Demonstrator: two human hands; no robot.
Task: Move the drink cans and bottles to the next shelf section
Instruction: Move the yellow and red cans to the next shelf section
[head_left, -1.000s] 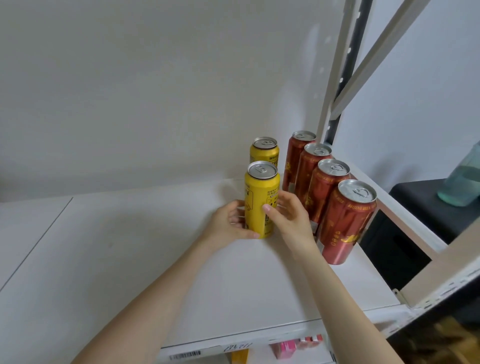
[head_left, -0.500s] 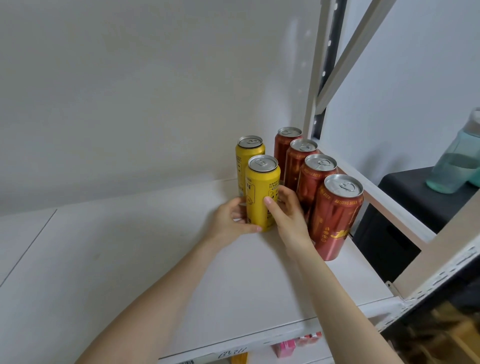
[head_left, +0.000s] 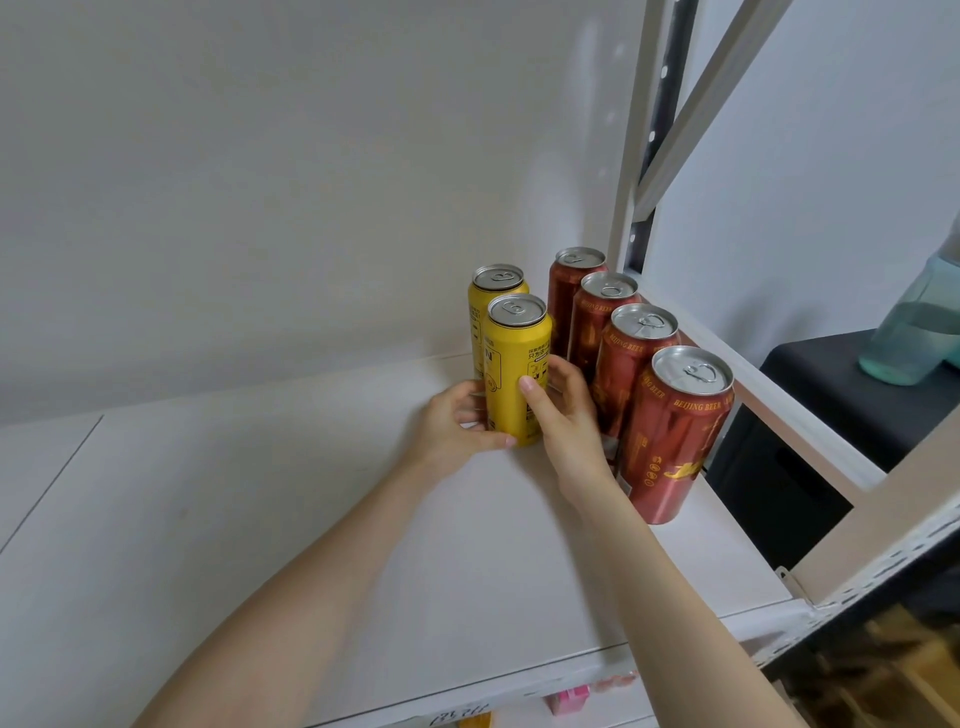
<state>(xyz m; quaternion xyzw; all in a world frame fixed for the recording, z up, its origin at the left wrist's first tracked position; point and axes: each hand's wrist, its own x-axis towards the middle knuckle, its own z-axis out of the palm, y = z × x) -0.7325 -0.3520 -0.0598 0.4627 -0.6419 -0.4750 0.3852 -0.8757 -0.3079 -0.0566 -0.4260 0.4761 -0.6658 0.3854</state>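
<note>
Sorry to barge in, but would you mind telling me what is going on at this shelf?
A person grips the front yellow can with both hands, the left hand on its left side and the right hand on its right. The can is upright, low on the white shelf, right in front of a second yellow can. Four red cans stand in a row just to the right.
</note>
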